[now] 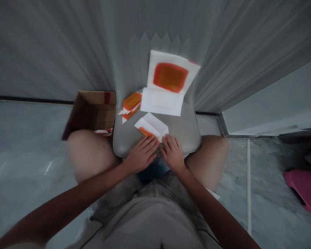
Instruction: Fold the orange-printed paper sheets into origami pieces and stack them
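White paper with an orange patch, folded into a small packet point(151, 124), lies near the front edge of the grey chair seat point(189, 136) between your knees. Your left hand point(143, 154) lays its fingers, close together and nearly straight, over the packet's near edge beside the orange patch; your right hand point(173, 150) has its fingertips at the packet's right-hand corner. Your hands are close to each other, thumbs pointing inward — whether either one pinches the paper from beneath, you cannot tell from this view.

Just beyond the packet, a larger creased sheet point(162, 101) stands open: its white lower half lies on the seat, and its upper half, printed with a blurred orange block point(170, 77), tilts up toward the backrest point(160, 22). Left of that sheet sits a little pile of orange-and-white folded pieces point(131, 103).

Beside the chair, next to your left knee, an open cardboard box point(77, 112) stands on the floor point(23, 155) — some white-and-red pieces point(103, 131) show inside. Far to your right is a pink plastic object point(304, 188), cut off by the view's edge.
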Available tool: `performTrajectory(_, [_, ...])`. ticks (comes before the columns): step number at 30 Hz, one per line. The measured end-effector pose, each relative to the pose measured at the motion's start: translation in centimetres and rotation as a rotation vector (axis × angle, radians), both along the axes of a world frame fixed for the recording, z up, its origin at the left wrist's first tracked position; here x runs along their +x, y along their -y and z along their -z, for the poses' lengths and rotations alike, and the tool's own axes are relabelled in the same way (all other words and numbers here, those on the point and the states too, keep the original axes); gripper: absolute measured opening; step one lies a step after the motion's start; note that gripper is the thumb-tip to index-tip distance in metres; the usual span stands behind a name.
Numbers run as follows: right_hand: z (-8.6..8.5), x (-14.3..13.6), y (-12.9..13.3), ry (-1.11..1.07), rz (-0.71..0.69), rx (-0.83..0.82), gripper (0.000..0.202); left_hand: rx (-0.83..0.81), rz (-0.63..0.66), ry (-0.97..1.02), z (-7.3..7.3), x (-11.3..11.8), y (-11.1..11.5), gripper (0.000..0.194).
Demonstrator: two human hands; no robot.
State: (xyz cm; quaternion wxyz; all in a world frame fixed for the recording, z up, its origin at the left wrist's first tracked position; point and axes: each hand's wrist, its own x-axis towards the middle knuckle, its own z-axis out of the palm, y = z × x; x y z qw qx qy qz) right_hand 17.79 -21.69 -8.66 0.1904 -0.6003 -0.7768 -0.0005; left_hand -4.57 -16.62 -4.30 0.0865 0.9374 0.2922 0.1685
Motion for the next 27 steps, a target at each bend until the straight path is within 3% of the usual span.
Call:
performTrajectory(4, [0.1, -0.1, 0.0, -0.01, 0.002, 0.013, 0.058, -0.02, -0.012, -0.065, 0.5, 0.0, 1.6, 0.063])
performTrajectory(15, [0.3, -0.3, 0.5, -0.035, 0.001, 0.074, 0.059, -0.009, -0.158, -0.016, 0.6, -2.7, -0.7, 0.058])
performTrajectory(21, [0.3, -0.8, 0.6, 0.007, -0.07, 0.101, 0.054, -0.019, -0.159, -0.059, 0.9, -2.1, -1.2, 0.055])
performTrajectory(27, [0.2, -1.0, 0.3, -0.005, -0.082, 0.049, 0.054, 0.04, -0.12, 0.039, 0.6, -1.3, -0.7, 0.058])
